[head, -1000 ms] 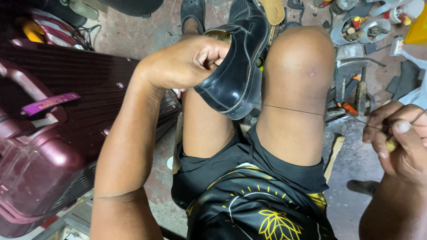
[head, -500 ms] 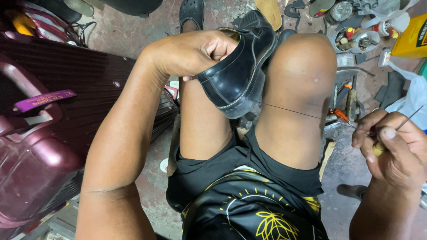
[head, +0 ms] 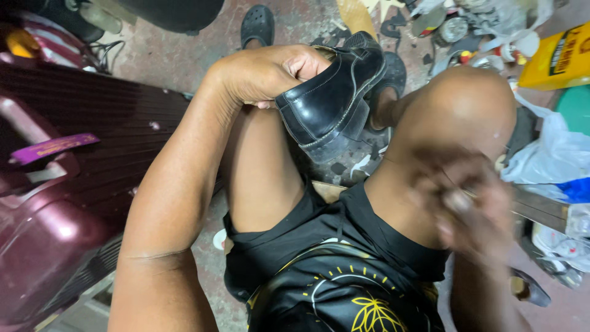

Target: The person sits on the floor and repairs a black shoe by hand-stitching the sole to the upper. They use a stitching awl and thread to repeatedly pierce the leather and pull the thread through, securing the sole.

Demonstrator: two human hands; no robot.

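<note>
Stained concrete floor (head: 184, 55), cluttered workshop corner. Black leather shoe (head: 329, 101) near centre, above gap between bare knees, toe tilted toward 7 o'clock. Left hand (head: 267, 74) at shoe's 9 o'clock, fingers curled into its opening, gripping. Right hand (head: 470, 209) at 4 o'clock, motion-blurred; grip cannot be told. Maroon suitcase (head: 55, 203) at 9 o'clock. Yellow package (head: 556, 58) at 2 o'clock.

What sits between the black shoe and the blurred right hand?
In the head view, the person's bare right knee lies between the black shoe, held by the left hand, and the blurred right hand.
</note>
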